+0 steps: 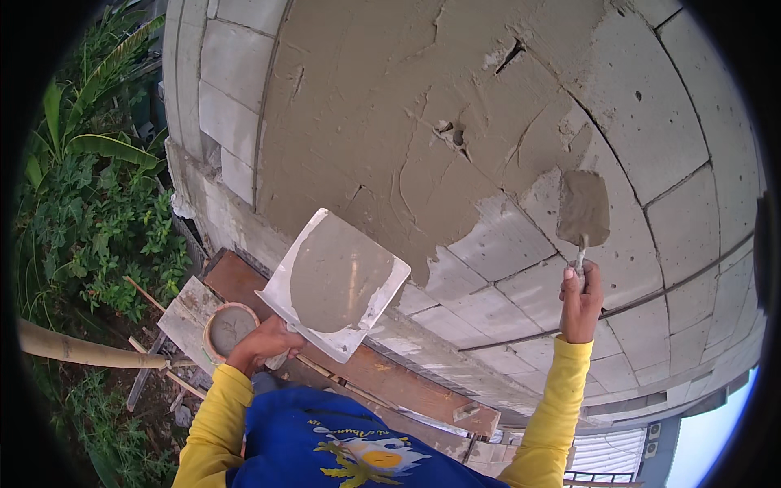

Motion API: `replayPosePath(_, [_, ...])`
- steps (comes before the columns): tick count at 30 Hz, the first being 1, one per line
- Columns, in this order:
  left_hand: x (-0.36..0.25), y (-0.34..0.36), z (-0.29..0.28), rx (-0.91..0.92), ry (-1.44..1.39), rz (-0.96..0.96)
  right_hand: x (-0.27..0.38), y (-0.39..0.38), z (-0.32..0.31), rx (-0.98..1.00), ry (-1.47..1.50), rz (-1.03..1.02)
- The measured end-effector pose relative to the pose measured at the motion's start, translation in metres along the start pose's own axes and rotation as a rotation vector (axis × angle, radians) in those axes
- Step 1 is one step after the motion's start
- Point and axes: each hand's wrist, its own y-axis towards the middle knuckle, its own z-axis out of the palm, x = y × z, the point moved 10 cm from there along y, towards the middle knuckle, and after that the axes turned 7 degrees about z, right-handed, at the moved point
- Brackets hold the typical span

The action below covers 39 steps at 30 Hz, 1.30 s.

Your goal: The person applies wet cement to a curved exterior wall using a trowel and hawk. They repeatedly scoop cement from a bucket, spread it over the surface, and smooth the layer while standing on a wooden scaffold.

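Observation:
My left hand (264,340) is closed round the handle of a pale, square-cornered plasterer's hawk (380,308), whose face carries a smear of wet grey mortar (325,281). Raised at the right, my right hand (581,301) grips a trowel (584,207) by its handle. Grey mortar coats the trowel's blade, which is up against or just in front of the block wall (651,122); whether it touches I cannot tell. Wet plaster (350,106) covers the wall's left and upper middle, with ridges and a few small holes. Bare pale blocks show to the right and below.
A round bucket of mortar (232,327) stands beside my left hand on a board (191,313). Brown planks (407,384) run along the foot of the wall. At the left a bamboo pole (89,350) crosses in front of green plants (114,228).

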Motion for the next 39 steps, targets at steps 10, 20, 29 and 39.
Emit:
replayPosePath(10, [-0.061,0.021,0.078,0.434,0.546,0.190,-0.052,-0.106,0.170,0.484,-0.461,-0.616])
replayPosePath(20, [-0.043,0.016,0.064,0.454,0.503,0.116,-0.144,-0.093,0.092,0.318,-0.602,-0.406])
replayPosePath(29, [-0.046,0.047,0.051,0.458,0.599,0.262,-0.093,-0.105,0.113,0.880,-0.042,0.226])
replayPosePath(39, [-0.079,0.041,0.026,0.257,0.514,0.262,-0.072,-0.105,0.041,0.238,-0.384,-0.237])
